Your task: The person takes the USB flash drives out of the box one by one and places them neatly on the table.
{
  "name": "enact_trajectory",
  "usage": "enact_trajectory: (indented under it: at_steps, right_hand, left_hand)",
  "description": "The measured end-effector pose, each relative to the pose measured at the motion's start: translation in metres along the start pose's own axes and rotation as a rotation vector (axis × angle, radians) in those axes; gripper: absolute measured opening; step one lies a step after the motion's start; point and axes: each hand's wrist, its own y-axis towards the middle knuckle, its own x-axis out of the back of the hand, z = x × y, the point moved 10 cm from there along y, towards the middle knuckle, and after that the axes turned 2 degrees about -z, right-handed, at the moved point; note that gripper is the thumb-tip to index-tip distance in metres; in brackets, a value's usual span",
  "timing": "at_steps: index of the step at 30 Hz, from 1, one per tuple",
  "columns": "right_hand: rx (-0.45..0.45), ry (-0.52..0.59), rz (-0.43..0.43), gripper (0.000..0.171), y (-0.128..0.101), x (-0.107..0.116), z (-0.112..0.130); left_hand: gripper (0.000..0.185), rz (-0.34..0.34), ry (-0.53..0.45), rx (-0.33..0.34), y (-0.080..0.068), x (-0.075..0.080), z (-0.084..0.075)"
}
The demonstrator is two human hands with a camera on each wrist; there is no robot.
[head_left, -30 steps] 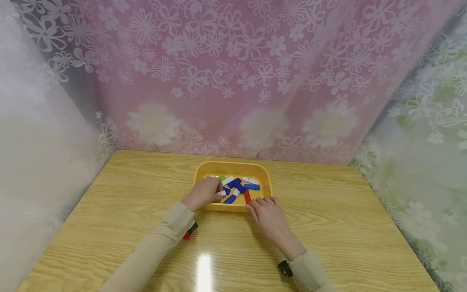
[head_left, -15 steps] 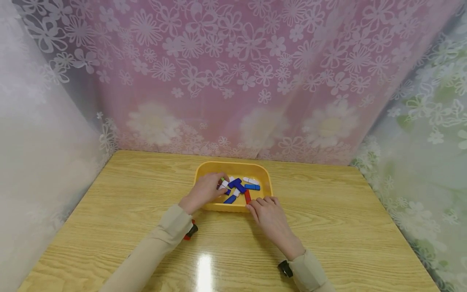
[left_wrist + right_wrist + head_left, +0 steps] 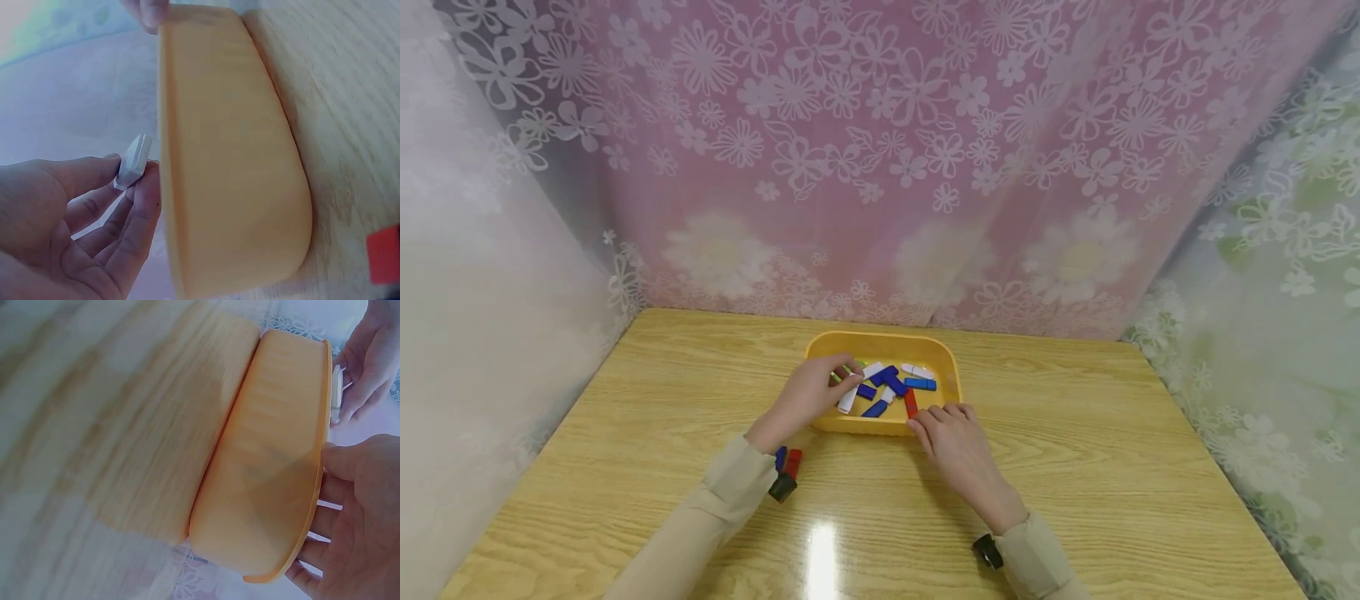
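1 wht pc [image 3: 134,162] in L hand [image 3: 807,390], R hand [image 3: 953,442] on tray [image 3: 865,426]

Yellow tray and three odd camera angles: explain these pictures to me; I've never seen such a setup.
There is no machine here: the left hand and right hand are a person's own, bare. The wide picture looks down from the person's head; the two sideways close-ups come from the wrists. On the wooden table stands a yellow tray with small pieces in blue, white, red and green. The left hand pinches a white piece; the right hand grips the tray on its near side. Outside it lie a red piece and a blue piece.
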Motion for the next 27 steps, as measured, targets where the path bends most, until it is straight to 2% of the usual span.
enact_trajectory:
  at_steps: [5,10,17,22,27]
  right_hand:
    - [0.014,-0.007,-0.004,0.021,0.001,0.001,0.002]
    - [0.016,0.001,-0.008,0.021,0.001,0.002,0.002]
    - [-0.002,-0.007,0.013,0.020,0.000,-0.002,0.000]
    - [0.000,-0.018,0.015,0.021,-0.001,-0.003,0.000]
    - [-0.006,-0.015,0.019,0.021,0.000,-0.004,0.000]
  left_hand:
    - [0.010,-0.023,-0.039,-0.004,-0.018,0.015,0.001]
    - [0.009,-0.004,-0.079,-0.005,-0.039,0.021,0.004]
    - [0.008,0.039,-0.064,-0.034,-0.064,0.017,0.012]
    - [0.007,0.084,-0.066,0.016,-0.076,0.008,0.025]
    - [0.007,0.110,-0.034,0.046,-0.080,-0.003,0.035]
